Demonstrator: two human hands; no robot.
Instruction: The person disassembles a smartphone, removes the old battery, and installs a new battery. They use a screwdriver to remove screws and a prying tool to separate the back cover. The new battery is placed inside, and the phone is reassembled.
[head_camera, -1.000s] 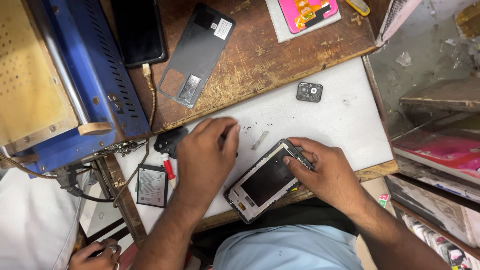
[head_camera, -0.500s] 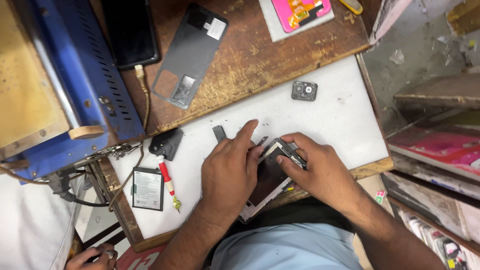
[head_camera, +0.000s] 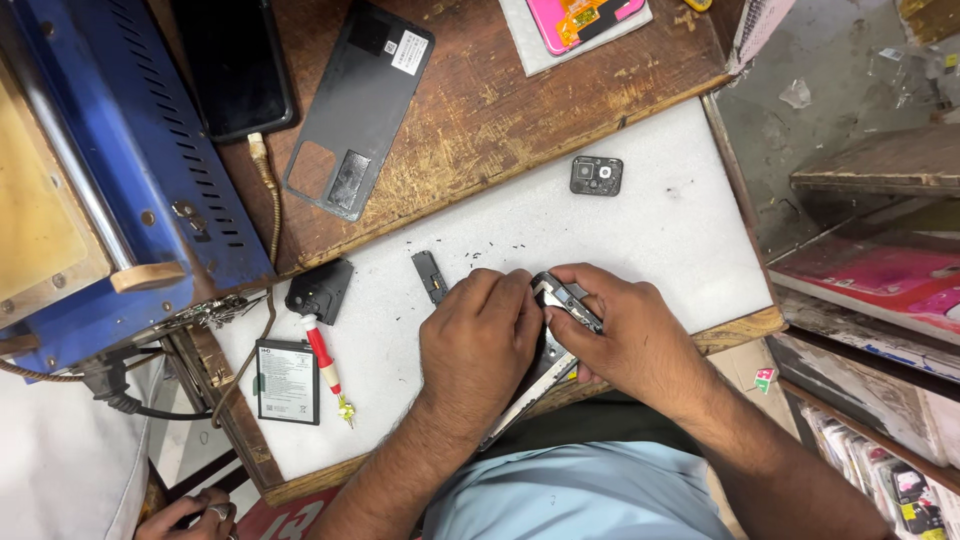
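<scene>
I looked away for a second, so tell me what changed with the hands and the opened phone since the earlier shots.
The left hand moved from the white mat beside the opened black phone onto it, now covering most of its face. The right hand kept its grip on the phone's top end, which sits a little higher. The red-handled screwdriver, flat black battery and small square camera module stayed put.

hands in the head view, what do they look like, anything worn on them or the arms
Both the left hand and the right hand are bare: no gloves, rings, watch or bands show. The forearms are uncovered, with no sleeve reaching them. A light blue cloth garment covers the body below.
</scene>
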